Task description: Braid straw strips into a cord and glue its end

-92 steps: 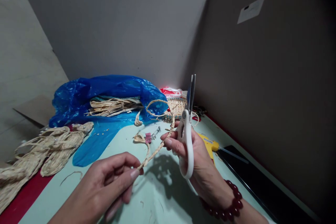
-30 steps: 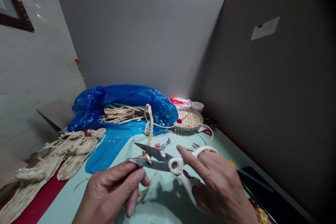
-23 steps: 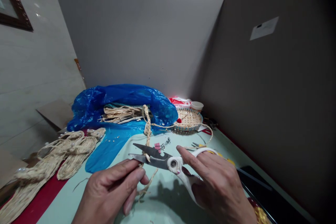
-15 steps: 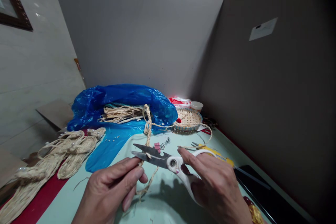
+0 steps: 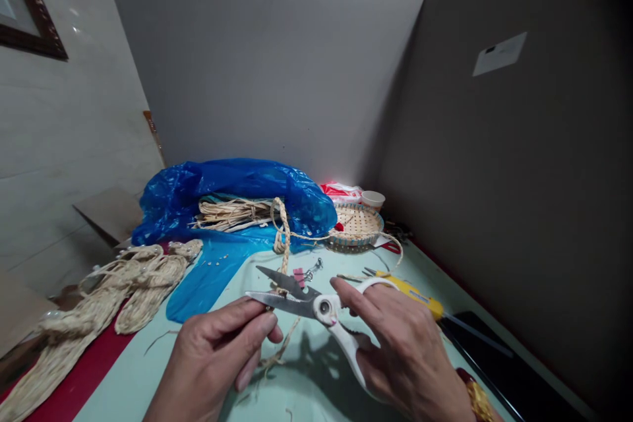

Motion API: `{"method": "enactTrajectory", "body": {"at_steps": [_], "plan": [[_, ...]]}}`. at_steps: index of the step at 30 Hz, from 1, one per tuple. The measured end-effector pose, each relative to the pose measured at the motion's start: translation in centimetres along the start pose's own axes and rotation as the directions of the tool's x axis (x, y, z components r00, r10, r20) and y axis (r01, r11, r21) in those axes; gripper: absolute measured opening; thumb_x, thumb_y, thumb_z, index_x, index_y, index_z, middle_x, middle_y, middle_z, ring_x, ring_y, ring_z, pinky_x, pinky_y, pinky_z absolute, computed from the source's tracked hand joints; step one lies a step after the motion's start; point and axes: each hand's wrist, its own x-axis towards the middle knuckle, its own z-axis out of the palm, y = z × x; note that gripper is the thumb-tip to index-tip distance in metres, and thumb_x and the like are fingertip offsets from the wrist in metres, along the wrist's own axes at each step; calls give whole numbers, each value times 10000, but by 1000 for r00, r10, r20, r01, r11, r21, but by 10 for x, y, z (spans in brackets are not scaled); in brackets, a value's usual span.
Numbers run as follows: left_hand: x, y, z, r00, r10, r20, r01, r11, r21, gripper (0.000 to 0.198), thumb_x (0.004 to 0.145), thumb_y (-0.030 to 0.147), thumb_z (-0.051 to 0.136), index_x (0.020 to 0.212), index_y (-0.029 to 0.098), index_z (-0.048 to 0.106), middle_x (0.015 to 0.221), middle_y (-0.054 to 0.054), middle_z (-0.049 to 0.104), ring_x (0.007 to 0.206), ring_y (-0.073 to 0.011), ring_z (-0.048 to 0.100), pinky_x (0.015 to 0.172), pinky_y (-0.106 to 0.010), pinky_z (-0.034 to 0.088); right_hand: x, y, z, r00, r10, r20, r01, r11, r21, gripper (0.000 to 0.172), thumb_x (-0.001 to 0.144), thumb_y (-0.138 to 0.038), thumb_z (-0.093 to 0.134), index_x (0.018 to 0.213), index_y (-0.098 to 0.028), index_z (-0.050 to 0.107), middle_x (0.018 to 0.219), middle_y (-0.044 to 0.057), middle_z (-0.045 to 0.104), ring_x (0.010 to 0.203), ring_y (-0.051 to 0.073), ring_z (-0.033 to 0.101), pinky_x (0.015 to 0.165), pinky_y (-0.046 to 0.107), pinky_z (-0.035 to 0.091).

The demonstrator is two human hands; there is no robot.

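In swung the scissors [image 5: 324, 308] across the braid [image 5: 286, 244]; our right hand [image 5: 408, 346] gripped their handles [image 5: 350, 349], our left hand [image 5: 222, 351] pinched it below; blades [image 5: 287, 303] parted, cut apparently unfinished.

Looking forward and down from the head, close above the left hand [image 5: 222, 346] and right hand [image 5: 398, 336], and facing the gray wall [image 5: 271, 79] past the table [image 5: 129, 369].

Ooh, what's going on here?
A person's right hand holds white-handled scissors with the blades open. The left hand pinches a straw braid close to the lower blade, and a bit of the braid shows between the blades. Behind them, a blue plastic bag holds a bundle of straw.
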Motion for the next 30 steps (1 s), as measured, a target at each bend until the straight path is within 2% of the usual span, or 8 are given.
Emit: {"method": "enactTrajectory", "body": {"at_steps": [3, 6, 10, 16, 21, 23, 27, 30], "plan": [[2, -1, -1, 999, -1, 39, 0, 1000, 21, 230, 697, 393, 750, 591, 189, 762, 644, 1, 671, 396, -27, 373, 424, -152, 379, -1, -1, 1, 1000, -15, -5, 15, 1000, 18, 631, 618, -73, 456, 1235, -183, 524, 674, 15, 502, 600, 199, 479, 548, 298, 329], [2, -2, -2, 999, -4, 44, 4, 1000, 13, 231, 709, 390, 742, 589, 193, 759, 652, -7, 655, 467, -62, 489, 470, -147, 427, 0, 1, 1, 999, -30, -44, 31, 999, 35, 602, 639, -68, 450, 1227, -178, 519, 661, 5, 494, 586, 187, 471, 543, 290, 325], [-1, 1, -1, 999, -28, 21, 28, 999, -20, 204, 652, 379, 779, 561, 198, 753, 708, -12, 644, 638, -132, 619, 542, -146, 493, 2, 3, 0, 999, -25, -45, 30, 993, 110, 565, 675, -62, 452, 1223, -187, 517, 664, 1, 537, 576, 174, 500, 537, 272, 351], [-4, 4, 2, 997, -83, -1, 82, 990, -118, 190, 596, 381, 832, 587, 200, 772, 715, 0, 651, 670, -126, 641, 606, -126, 526, 0, 3, 0, 998, -26, -55, 32, 993, 112, 527, 700, -59, 451, 1205, -186, 530, 639, -4, 555, 540, 164, 511, 517, 259, 359], [-4, 3, 3, 989, -140, -50, 129, 975, -178, 213, 513, 372, 883, 659, 240, 803, 674, 10, 703, 639, -116, 652, 598, -111, 533, -1, 3, 3, 998, -27, -64, 36, 989, 144, 532, 691, -30, 436, 1189, -187, 539, 634, -12, 571, 531, 148, 527, 511, 245, 362], [-3, 2, 2, 991, -118, -58, 108, 981, -160, 194, 530, 370, 874, 648, 235, 799, 680, 5, 707, 642, -119, 653, 596, -114, 532, -2, 3, 4, 999, -20, -42, 26, 990, 141, 565, 669, -35, 440, 1203, -194, 536, 639, -11, 571, 538, 154, 527, 514, 251, 363], [-2, 0, -1, 999, -52, -5, 52, 993, -102, 192, 619, 371, 820, 608, 185, 774, 683, -17, 659, 653, -160, 653, 589, -188, 548, -3, 3, 5, 1000, 12, 26, -15, 993, 120, 673, 614, -68, 453, 1265, -226, 511, 693, 10, 581, 608, 188, 543, 558, 284, 384], [-1, 1, -2, 999, -42, 12, 43, 994, -100, 224, 648, 391, 800, 631, 170, 768, 670, -13, 625, 611, -143, 629, 541, -182, 525, -1, 3, 5, 1000, 7, 18, -9, 991, 132, 672, 622, -74, 455, 1276, -222, 505, 716, 21, 587, 631, 192, 551, 576, 290, 403]]}}
